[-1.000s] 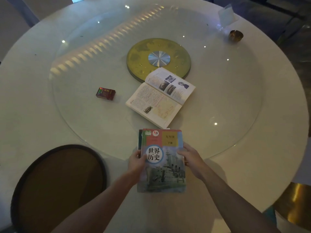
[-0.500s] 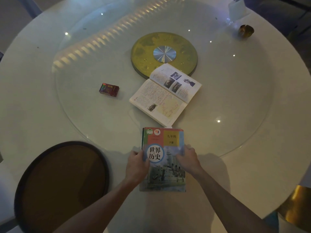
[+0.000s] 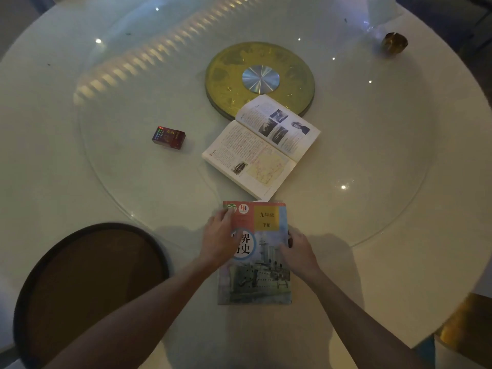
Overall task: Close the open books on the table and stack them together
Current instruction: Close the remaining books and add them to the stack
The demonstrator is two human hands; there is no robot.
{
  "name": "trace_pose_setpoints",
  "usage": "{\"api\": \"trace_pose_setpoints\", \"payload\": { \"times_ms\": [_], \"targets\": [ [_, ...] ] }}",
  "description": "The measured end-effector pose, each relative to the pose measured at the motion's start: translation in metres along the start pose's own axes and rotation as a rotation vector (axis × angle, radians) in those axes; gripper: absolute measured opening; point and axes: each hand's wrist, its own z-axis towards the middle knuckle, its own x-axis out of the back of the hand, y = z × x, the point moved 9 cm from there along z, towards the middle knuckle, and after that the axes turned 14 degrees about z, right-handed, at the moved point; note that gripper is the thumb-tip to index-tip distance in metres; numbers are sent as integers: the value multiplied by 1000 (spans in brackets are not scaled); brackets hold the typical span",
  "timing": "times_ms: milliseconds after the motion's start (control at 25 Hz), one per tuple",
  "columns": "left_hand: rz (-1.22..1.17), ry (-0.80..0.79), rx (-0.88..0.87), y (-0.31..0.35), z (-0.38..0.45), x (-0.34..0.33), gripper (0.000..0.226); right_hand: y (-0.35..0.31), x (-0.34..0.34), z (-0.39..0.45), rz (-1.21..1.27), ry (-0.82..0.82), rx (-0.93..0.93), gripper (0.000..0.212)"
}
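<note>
While both hands (image 3: 221,235) (image 3: 299,251) lie flat, gripping nothing, on the closed book (image 3: 255,278), the open book (image 3: 262,147) touches its far edge.

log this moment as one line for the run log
left hand: flat on closed history textbook | right hand: at its right edge | open book: not yet closed

Glossy glass turntable (image 3: 372,155), matt paper open book (image 3: 262,147)

Bare glass (image 3: 138,187) left of open book (image 3: 262,147)
</note>
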Motion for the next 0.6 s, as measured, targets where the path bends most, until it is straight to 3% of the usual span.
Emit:
{"api": "trace_pose_setpoints", "payload": {
  "times_ms": [80,200,320,600],
  "targets": [
    [34,-49,-58,20,28,0,52,1,5,-2,55,36,-2,16],
    [137,-164,-99,39,62,-12,48,13,9,-2,53,42,-74,30],
    [266,-268,-141,46,78,-23,41,22,12,1,144,39,-134,13],
    [207,-345,-172,41,92,-33,44,20,14,5,185,50,-107,14]
  ]
}}
